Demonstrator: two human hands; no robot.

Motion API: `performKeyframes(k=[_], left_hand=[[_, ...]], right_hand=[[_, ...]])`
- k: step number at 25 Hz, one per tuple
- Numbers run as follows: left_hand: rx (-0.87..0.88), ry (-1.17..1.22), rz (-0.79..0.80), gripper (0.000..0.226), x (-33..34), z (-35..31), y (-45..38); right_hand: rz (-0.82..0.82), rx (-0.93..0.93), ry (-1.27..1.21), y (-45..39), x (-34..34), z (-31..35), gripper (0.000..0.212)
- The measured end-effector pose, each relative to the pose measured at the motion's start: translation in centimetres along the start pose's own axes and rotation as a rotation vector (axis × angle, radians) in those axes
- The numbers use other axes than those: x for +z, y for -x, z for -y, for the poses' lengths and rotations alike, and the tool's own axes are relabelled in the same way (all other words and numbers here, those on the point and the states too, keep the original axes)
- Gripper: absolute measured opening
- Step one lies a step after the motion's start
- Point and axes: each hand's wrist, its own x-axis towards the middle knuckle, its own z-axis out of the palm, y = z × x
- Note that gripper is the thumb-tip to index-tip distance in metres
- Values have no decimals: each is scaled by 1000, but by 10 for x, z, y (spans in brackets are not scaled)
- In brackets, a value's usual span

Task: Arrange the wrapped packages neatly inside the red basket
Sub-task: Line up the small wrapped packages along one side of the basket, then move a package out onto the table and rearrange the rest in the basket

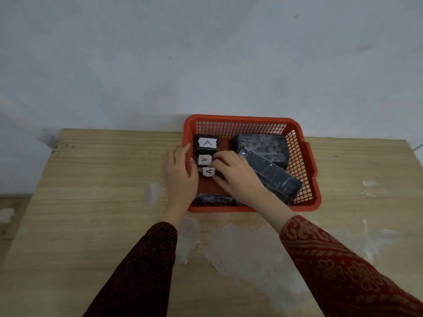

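Note:
A red mesh basket (306, 161) sits at the table's far edge. Inside, along its left side, three small black wrapped packages with white "A" labels stand in a row: far (207, 144), middle (204, 159), near (208, 172). A large black package (263, 145) fills the far right. A long one (274, 177) lies tilted across it. Another dark package (215, 200) lies at the near wall. My left hand (179, 177) rests against the basket's left wall. My right hand (238, 175) is inside, fingers on the middle and near labelled packages.
The wooden table (103, 202) has white scuffed patches (240, 245) in front of the basket. A pale wall (206, 65) rises right behind the basket. The table's left edge drops off to the floor.

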Motion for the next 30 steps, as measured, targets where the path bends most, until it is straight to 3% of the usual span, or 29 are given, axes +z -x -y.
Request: performKeyframes(k=[3,5,7,9,11,14,18,20,22,25,28,30], left_hand=[[329,-191,49,28,-2,-9,5],[572,-252,166,25,1,-21,15],[649,-258,270,24,7,-36,38],[621,-275,348,24,13,-48,71],[535,-318,375,27,14,-54,97],[440,-403,343,33,15,-61,110],[408,-431,333,34,17,-66,114],[392,-445,342,37,18,-64,115],[358,-458,336,39,21,-62,118],[290,-476,301,39,27,-63,123],[264,-452,314,41,29,-64,128],[248,-412,333,38,28,-63,126]], right_hand=[[-46,173,20,55,-8,-30,46],[62,345,22,73,-10,-51,69],[175,413,67,72,-10,-65,91],[229,365,133,67,-13,-72,100],[210,306,160,65,-19,-71,95],[-3,288,87,77,-42,-61,88],[-406,509,-79,130,-67,-51,85],[-478,731,-183,174,-59,-53,84],[-431,1008,-297,219,-43,-56,84],[-190,1286,-320,267,-15,-56,82],[-13,1273,-293,290,-1,-55,82],[14,1260,-264,291,0,-53,83]])
